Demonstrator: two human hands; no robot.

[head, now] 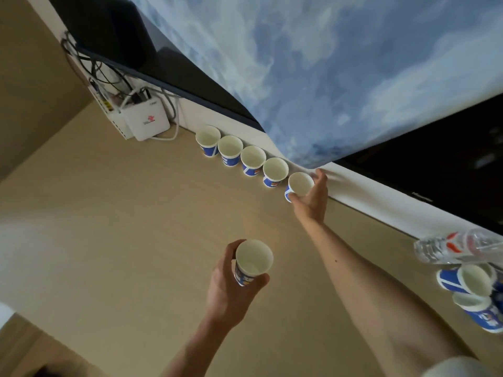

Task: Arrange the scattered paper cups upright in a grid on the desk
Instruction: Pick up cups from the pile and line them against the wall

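Several blue-and-white paper cups stand upright in a row (242, 152) along the back of the beige desk (122, 227), beside the wall. My right hand (313, 195) grips another cup (299, 185) at the right end of that row, fingers curled round its side. My left hand (231, 284) holds an upright cup (251, 263) above the middle of the desk, nearer to me. At the right edge two more cups (468, 281) lie on their sides.
A white router box (145, 122) with a tangle of cables sits at the back left corner. A large screen (326, 63) showing clouds hangs over the row. A clear plastic bottle (451, 246) lies at the far right, above the fallen cups.
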